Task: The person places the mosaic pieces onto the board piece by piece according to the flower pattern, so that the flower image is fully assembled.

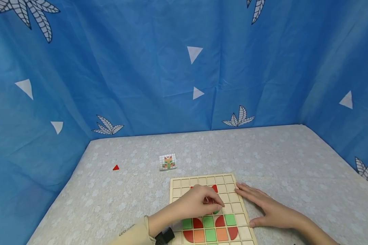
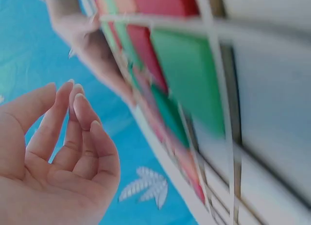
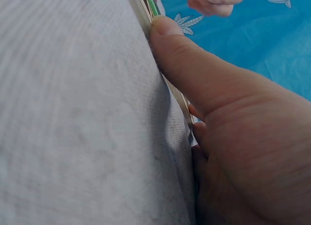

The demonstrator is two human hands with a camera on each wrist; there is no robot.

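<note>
A wooden grid board lies on the table with green squares, orange squares and red rounded pieces in its cells. Over its middle hovers my left hand, fingers loosely bent and thumb near the fingertips. The left wrist view shows nothing between the fingers of that hand, which are apart from the board. Part of the pattern is hidden beneath it. My right hand touches the board's right edge with fingers stretched out; its thumb rests against the rim.
A small pattern card lies beyond the board, on a pale flowered tablecloth. Farther left is a single red triangle. Blue curtain hangs behind and along the sides of the table.
</note>
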